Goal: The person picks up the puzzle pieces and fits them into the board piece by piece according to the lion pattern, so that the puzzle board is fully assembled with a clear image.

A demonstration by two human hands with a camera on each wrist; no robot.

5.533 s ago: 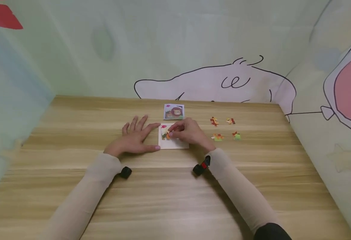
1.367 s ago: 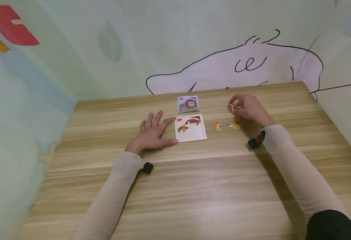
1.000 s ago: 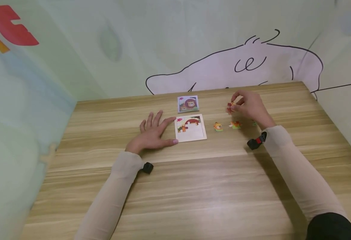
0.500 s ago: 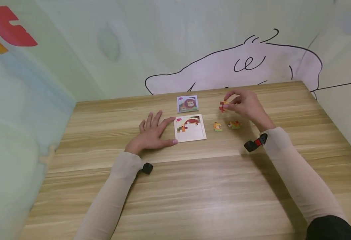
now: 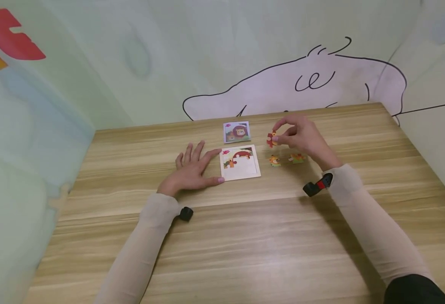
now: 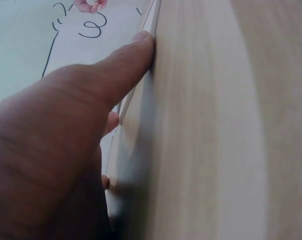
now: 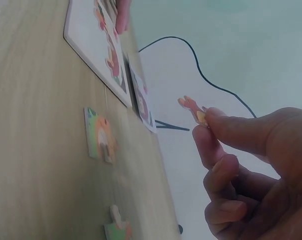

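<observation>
My right hand point(image 5: 298, 135) pinches a red and yellow jigsaw puzzle piece point(image 5: 271, 138) between thumb and index finger, raised above the table in the right wrist view. To its left lies a white square puzzle tray point(image 5: 245, 173), with joined pieces along its top and left side and bare white at the lower right. My left hand point(image 5: 192, 171) lies spread beside the tray, thumb and index fingertips at its left edge. Two loose pieces rest on the wood: an orange and green one point(image 5: 274, 161) and another with orange and green point(image 5: 296, 158).
Behind the tray stands a small picture card point(image 5: 237, 132) showing a lion. The wooden table point(image 5: 222, 245) meets a wall covering point(image 5: 169, 50) with cartoon drawings at the back. A black wrist camera point(image 5: 186, 213) juts from the left cuff, another point(image 5: 313, 188) from the right.
Over the last second my right hand moves left toward the tray with the red and yellow puzzle piece. Earlier it was over the tray, where more pieces now show. The left hand stays at the edge.
</observation>
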